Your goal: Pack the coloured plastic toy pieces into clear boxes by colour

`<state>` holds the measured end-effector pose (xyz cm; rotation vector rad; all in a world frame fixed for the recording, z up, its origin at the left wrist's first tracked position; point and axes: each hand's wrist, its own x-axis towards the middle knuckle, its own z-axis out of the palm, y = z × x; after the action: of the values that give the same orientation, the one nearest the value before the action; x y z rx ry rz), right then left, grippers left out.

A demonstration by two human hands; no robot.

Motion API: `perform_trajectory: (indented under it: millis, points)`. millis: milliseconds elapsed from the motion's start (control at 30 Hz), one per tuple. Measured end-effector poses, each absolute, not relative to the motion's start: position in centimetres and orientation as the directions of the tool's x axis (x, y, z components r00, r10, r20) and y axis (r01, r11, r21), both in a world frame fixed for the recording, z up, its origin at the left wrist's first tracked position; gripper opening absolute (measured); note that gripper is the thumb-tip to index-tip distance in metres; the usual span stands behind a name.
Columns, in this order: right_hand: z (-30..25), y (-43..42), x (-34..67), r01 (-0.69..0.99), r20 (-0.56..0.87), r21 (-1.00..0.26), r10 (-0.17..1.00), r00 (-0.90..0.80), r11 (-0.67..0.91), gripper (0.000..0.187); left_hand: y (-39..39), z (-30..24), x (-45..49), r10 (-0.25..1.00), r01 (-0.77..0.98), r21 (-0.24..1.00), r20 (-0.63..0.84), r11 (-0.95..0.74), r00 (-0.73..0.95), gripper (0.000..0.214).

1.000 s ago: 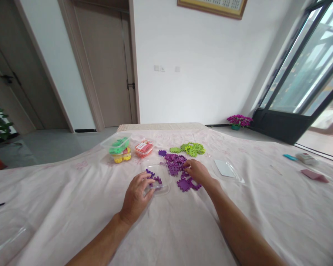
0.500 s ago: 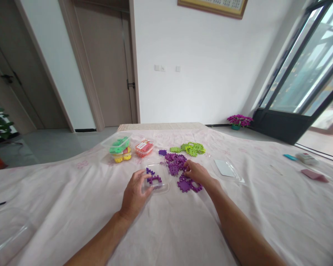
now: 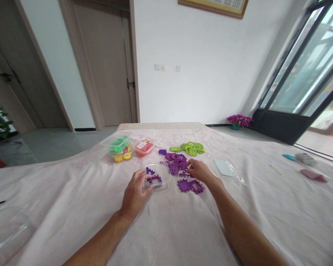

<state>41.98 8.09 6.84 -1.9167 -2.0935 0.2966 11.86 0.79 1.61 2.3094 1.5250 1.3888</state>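
My left hand (image 3: 137,188) grips the near left side of a clear plastic box (image 3: 164,180), thumb at the front and fingers at the rim. Inside the box lie a few purple notched pieces (image 3: 155,180). My right hand (image 3: 199,170) is at the right edge of a pile of purple interlocking toy pieces (image 3: 175,162). Its thumb and fingers are closed on a purple piece (image 3: 184,174), partly hidden by the fingertips. Nearer to me, a solid purple square piece (image 3: 184,185) lies beside a purple frame piece (image 3: 197,187).
Behind the pile are lime-green pieces (image 3: 193,148). Back left stand a box of green pieces (image 3: 120,145) over yellow ones and a box of red pieces (image 3: 144,147). A clear package with a white card (image 3: 224,167) lies right; another clear container (image 3: 8,234) is at the near left.
My right hand has shifted slightly right, and the purple piece at its fingertips now lies apart from the two nearer pieces. My left hand stays on the box.
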Motion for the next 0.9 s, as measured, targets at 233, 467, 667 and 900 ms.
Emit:
perform_trajectory:
  millis: [233, 467, 667, 900]
  points:
    - [8.2, 7.4, 41.5, 0.951, 0.038, -0.296, 0.996, -0.086, 0.093, 0.02, 0.8, 1.7, 11.8, 0.758, 0.718, 0.471, 0.642, -0.513, 0.12, 0.03]
    - [8.5, 7.2, 41.7, 0.963, 0.026, -0.235, 0.991, -0.13, 0.133, 0.016, 0.8, 1.6, 11.8, 0.768, 0.714, 0.481, 0.628, -0.509, 0.125, 0.031]
    - [10.4, 6.5, 41.7, 0.918, 0.147, -0.373, 0.985, -0.085, 0.135, 0.008, 0.7, 1.6, 11.8, 0.755, 0.691, 0.49, 0.644, -0.531, 0.124, 0.031]
    - [11.5, 6.1, 37.9, 0.516, 0.214, -0.829, 0.975, -0.06, 0.214, 0.014, 0.6, 1.8, 11.8, 0.764, 0.689, 0.5, 0.634, -0.525, 0.122, 0.031]
